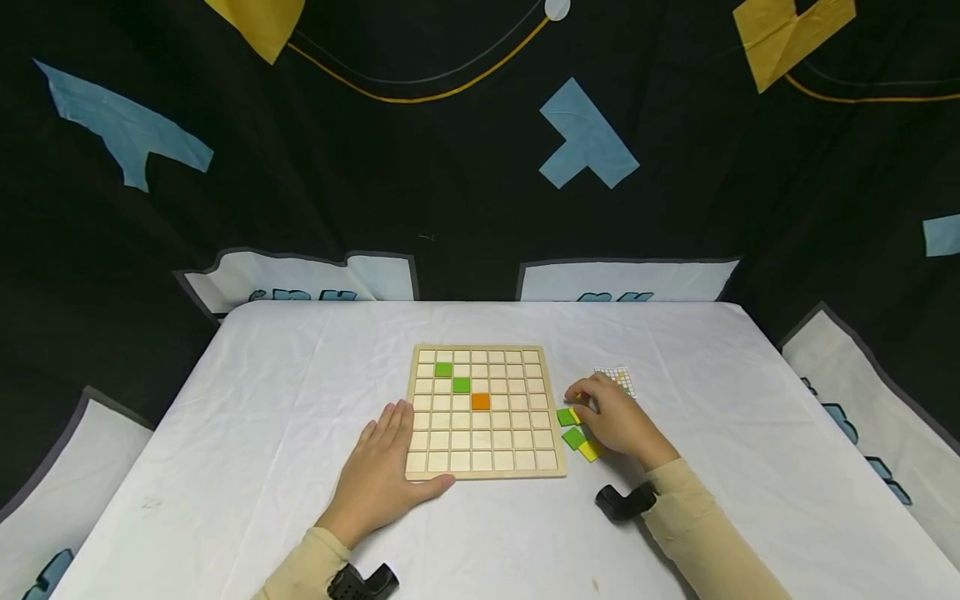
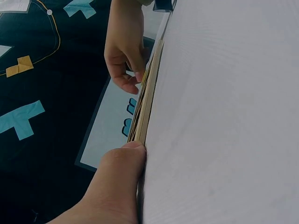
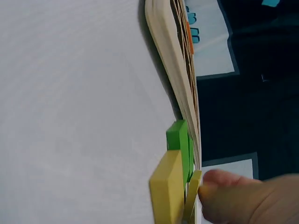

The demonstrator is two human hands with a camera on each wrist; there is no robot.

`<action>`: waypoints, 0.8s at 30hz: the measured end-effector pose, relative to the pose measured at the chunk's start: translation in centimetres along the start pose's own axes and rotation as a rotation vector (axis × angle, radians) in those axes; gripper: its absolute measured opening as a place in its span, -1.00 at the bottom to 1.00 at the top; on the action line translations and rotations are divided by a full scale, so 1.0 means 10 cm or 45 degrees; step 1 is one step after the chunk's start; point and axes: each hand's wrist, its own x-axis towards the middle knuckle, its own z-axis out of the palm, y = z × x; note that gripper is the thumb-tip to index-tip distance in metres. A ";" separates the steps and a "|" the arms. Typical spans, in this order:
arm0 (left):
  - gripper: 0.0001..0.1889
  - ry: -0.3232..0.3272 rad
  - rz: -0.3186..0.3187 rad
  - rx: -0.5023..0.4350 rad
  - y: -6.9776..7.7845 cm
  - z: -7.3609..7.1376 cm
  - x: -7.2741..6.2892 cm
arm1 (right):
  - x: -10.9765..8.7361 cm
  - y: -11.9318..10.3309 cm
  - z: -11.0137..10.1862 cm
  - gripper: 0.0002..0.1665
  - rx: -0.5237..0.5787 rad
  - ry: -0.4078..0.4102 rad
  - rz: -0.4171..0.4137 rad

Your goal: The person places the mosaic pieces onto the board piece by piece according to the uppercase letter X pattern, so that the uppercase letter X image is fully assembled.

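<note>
A wooden grid board [image 1: 491, 476] lies on the white table. Two green tiles [image 1: 461, 385] and one orange tile [image 1: 480, 402] sit in its cells, stepping diagonally down to the right. At the board's left edge rests my left hand [image 1: 378, 475], its fingers extended along the side and its thumb at the near-left corner. Just right of the board, my right hand [image 1: 618, 421] pinches a yellow tile [image 3: 192, 193], which looks tilted in the right wrist view. Green tiles [image 1: 574, 437] and another yellow tile [image 1: 589, 451] lie beside and below these fingers.
Behind the right hand lies a small printed grid card [image 1: 624, 379], partly covered by the fingers. White cloth covers the table [image 1: 300, 375]. A black curtain [image 1: 450, 192] with blue and yellow shapes hangs behind it. Each wrist carries a black camera mount [image 1: 626, 502].
</note>
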 end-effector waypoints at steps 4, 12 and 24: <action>0.29 0.003 0.006 0.003 0.00 0.00 0.00 | -0.02 0.03 -0.01 -0.80 -0.023 0.013 0.018; 0.29 0.005 0.012 0.011 -0.02 0.00 0.00 | -0.04 0.03 -0.02 -0.73 0.017 -0.089 -0.153; 0.29 -0.004 0.012 0.009 -0.01 0.00 0.00 | 0.01 -0.03 -0.04 -0.90 0.107 -0.057 -0.090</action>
